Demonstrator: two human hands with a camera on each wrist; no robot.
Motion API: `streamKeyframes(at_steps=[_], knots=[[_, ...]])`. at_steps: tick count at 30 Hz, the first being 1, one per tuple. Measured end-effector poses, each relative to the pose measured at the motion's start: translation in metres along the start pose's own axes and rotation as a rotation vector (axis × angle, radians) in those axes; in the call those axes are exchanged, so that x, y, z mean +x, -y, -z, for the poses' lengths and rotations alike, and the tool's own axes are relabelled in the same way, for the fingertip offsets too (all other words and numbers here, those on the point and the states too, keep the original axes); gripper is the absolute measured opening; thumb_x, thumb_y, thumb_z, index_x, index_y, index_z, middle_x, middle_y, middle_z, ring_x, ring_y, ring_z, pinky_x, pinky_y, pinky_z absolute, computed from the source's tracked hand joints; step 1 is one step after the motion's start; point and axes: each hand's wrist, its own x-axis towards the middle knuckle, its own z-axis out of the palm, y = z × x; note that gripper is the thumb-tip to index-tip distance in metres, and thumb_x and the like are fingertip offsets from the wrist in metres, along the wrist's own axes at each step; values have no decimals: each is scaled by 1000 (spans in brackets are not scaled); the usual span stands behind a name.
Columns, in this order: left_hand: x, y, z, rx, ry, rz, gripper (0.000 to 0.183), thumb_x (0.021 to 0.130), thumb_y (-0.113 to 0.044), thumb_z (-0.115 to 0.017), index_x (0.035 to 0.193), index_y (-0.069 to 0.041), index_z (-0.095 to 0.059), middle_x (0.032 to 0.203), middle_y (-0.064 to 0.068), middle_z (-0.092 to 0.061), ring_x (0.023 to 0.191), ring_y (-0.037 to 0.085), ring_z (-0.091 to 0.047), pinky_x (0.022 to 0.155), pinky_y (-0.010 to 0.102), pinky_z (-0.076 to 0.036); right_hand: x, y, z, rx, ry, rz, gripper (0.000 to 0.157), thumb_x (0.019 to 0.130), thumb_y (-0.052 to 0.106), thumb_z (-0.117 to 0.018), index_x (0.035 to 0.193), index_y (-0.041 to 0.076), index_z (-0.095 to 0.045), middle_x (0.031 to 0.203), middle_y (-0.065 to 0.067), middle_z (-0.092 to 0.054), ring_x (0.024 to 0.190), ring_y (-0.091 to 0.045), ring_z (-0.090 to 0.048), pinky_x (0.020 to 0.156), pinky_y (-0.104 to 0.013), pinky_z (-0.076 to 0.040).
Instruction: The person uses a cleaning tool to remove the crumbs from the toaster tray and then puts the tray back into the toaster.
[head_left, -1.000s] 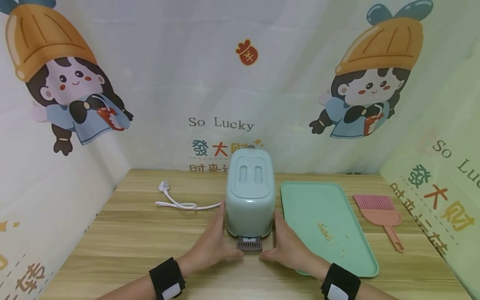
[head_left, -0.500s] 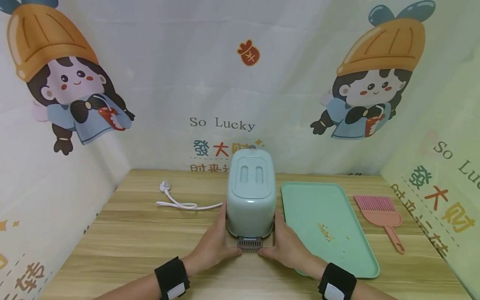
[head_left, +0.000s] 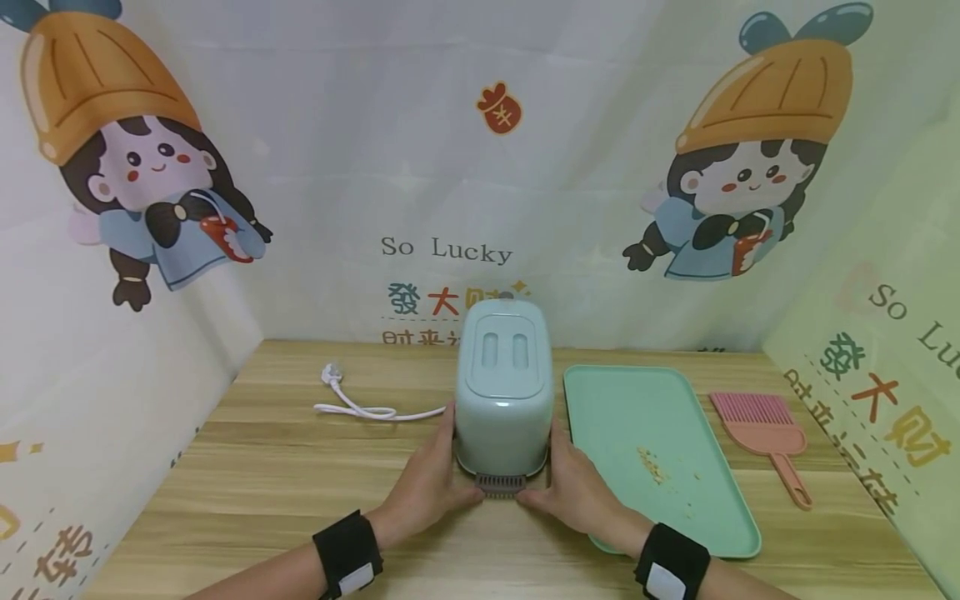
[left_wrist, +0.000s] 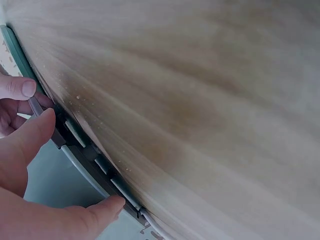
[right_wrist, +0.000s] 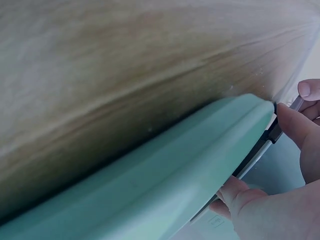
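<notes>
A mint-green toaster (head_left: 504, 354) with a lid marked by two oblong recesses stands end-on on the wooden table. From its near end, low down, sticks out a grey-brown slotted crumb tray (head_left: 501, 486). My left hand (head_left: 427, 483) holds the toaster's left side low with its fingers, the thumb on the tray's left end. My right hand (head_left: 577, 487) mirrors it on the right. In the left wrist view the left thumb (left_wrist: 27, 140) meets the tray's end, with a finger along the toaster's dark base. The right wrist view has the right thumb (right_wrist: 295, 122) at the tray too.
Right of the toaster lies a green tray (head_left: 626, 400) scattered with yellowish crumbs (head_left: 650, 465); the right forearm passes over its near corner. Beyond it is a pink brush (head_left: 765, 433). The toaster's white cord and plug (head_left: 332, 375) lie at left. A printed curtain (head_left: 360, 125) surrounds the table.
The crumb tray has slid a little further into the toaster, and both thumbs have moved forward with it. The toaster keeps its place; the head view has shifted slightly.
</notes>
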Motion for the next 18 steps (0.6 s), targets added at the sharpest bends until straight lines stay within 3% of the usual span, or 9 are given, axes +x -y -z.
streamKeyframes(at_steps=[18], knots=[[2, -1, -2, 59, -22, -5, 137, 57, -13, -92, 152, -23, 6, 141, 14, -44, 123, 20, -44, 102, 37, -37, 1, -4, 2, -21, 4, 24, 107, 70, 23, -86, 147, 4, -15, 138, -18, -45, 124, -24, -44, 102, -40, -38]])
